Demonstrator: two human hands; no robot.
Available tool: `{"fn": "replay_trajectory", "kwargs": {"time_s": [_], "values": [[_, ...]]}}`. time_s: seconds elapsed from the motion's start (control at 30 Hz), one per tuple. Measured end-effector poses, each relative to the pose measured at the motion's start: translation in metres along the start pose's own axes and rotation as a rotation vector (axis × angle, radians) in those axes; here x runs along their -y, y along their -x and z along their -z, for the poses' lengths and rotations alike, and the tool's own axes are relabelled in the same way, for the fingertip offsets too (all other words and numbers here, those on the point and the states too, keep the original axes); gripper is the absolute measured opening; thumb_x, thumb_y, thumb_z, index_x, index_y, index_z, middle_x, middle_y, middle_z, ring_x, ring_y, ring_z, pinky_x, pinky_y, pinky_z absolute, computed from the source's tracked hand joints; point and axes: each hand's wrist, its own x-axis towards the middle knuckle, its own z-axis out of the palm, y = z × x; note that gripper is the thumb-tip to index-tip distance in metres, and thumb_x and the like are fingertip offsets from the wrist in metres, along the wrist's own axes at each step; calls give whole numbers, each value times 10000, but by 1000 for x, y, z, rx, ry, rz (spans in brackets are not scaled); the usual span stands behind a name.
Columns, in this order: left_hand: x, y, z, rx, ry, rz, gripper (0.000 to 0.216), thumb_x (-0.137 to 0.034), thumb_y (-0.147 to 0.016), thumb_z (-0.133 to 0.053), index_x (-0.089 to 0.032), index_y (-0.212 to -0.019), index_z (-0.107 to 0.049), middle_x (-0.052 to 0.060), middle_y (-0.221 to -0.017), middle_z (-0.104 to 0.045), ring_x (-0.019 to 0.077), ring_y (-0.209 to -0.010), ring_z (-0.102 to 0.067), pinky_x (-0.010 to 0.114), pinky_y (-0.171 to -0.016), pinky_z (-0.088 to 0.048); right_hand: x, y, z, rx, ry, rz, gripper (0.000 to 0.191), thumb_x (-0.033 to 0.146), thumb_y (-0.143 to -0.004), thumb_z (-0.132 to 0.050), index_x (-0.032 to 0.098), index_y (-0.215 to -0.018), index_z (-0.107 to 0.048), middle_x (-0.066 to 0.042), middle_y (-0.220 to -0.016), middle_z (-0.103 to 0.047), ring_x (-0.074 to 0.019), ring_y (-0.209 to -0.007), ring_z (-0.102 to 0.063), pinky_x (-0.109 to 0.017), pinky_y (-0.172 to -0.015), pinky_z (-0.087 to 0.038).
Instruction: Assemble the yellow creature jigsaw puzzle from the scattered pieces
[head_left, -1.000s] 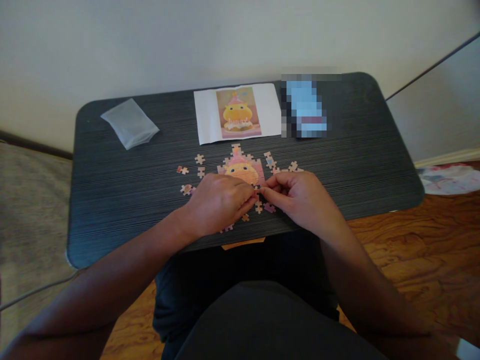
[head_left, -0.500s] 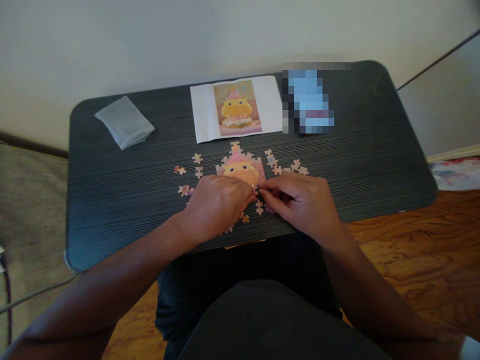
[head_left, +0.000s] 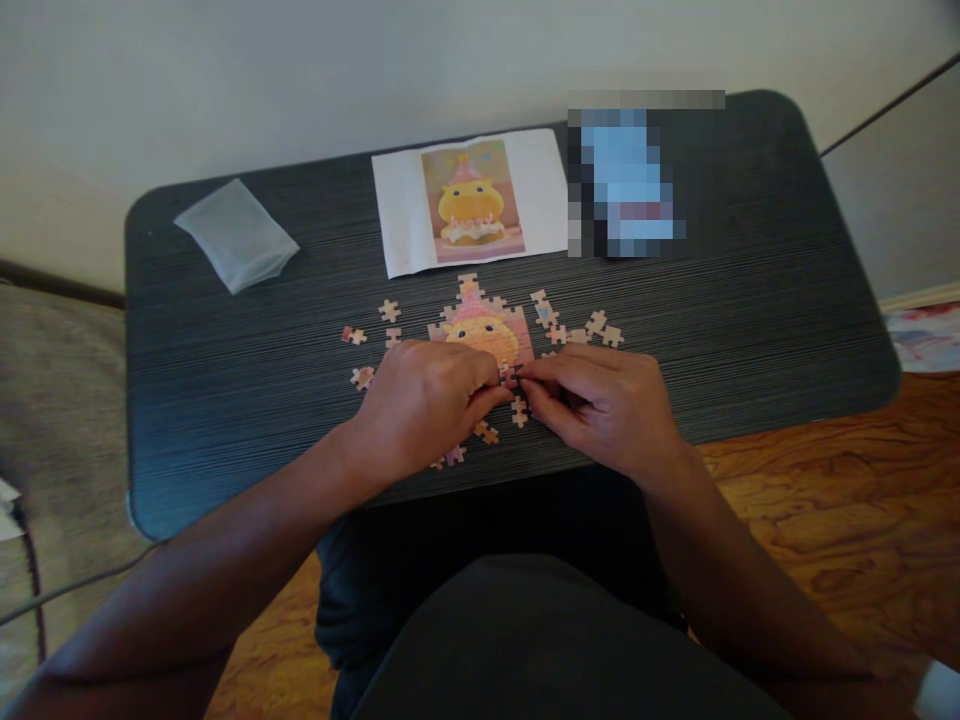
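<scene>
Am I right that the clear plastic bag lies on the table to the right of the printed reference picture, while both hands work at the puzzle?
Not quite: the head view shows the clear plastic bag to the left of the printed reference picture, near the table corner. Both hands, left hand and right hand, do work at the puzzle.

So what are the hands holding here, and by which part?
Both hands, left hand and right hand, meet fingertip to fingertip at the lower right edge of the part-built puzzle. Something small sits between them, likely a piece; the grip point cannot be told.
</scene>
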Motion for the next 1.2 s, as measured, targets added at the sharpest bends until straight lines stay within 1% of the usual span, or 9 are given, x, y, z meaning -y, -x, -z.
{"fn": "replay_trajectory", "kwargs": {"time_s": [0.2, 0.3, 0.4, 0.5, 0.63, 0.77, 0.9, 1.07, 1.2], "values": [[0, 0, 1, 10, -7, 22, 364, -320, -1032, -781, -188, -711, -670, 17, -680, -718, 166, -601, -614, 324, -590, -366, 2, 1, 1, -82, -13, -6, 205, 281, -1053, -654, 221, -1073, -850, -29, -840, -789, -171, -707, -689, -325, -661, -482], [1, 1, 0, -17, -23, -16, 353, -300, -1042, -756, -184, -716, -686, 12, -670, -718, 156, -587, -607, 314, -585, -374, 2, 1, 0, -67, -7, 27, 200, 264, -1040, -657, 219, -1040, -852, -21, -816, -775, -165, -695, -678, -324, -655, -472], [1, 2, -2, -52, -36, -59, 302, -273, -1053, -732, -174, -768, -744, 20, -719, -769, 168, -628, -676, 305, -599, -414, 1, 2, -2, -52, 33, 96, 213, 261, -1045, -649, 224, -1068, -857, -12, -850, -792, -164, -726, -699, -324, -675, -476], [0, 2, -3, -65, -47, -91, 276, -255, -1050, -725, -176, -790, -772, 18, -733, -790, 179, -648, -715, 305, -603, -436, 1, 2, -3, -45, 79, 127, 215, 266, -1043, -653, 231, -1073, -863, -5, -866, -806, -167, -744, -719, -329, -665, -458], [-1, 1, -5, -60, -65, -100, 273, -244, -1029, -740, -180, -764, -767, 11, -699, -777, 185, -613, -711, 310, -567, -414, 1, 2, -3, -43, 123, 161, 230, 259, -1043, -644, 229, -1073, -870, -3, -829, -792, -172, -718, -714, -346, -638, -429], [-2, 1, -4, -65, -75, -103, 268, -232, -1014, -754, -182, -751, -761, 9, -678, -765, 191, -603, -708, 310, -552, -399, 1, 2, -2, -47, 116, 189, 228, 234, -1033, -651, 220, -1091, -871, -11, -850, -810, -177, -725, -722, -349, -641, -425], [-2, 0, -4, -74, -70, -99, 270, -229, -1014, -748, -185, -748, -758, 4, -679, -768, 178, -588, -697, 302, -546, -384, 1, 1, -3, -64, 109, 174, 221, 232, -1031, -660, 213, -1084, -874, -17, -833, -803, -174, -718, -718, -341, -654, -435], [-1, 1, -6, -87, -75, -110, 270, -238, -1015, -748, -183, -751, -758, 0, -662, -755, 173, -575, -689, 306, -542, -382, 2, 1, -3, -121, 175, 102, 258, 258, -1054, -639, 221, -1178, -863, -13, -866, -811, -175, -737, -727, -335, -647, -437], [0, 3, -6, -93, -124, -142, 288, -255, -1055, -709, -180, -783, -764, 14, -702, -780, 179, -603, -711, 305, -540, -394, 1, 1, -4, -92, 218, 76, 285, 266, -1055, -631, 234, -1223, -859, -17, -905, -824, -179, -774, -737, -333, -651, -424]]}}
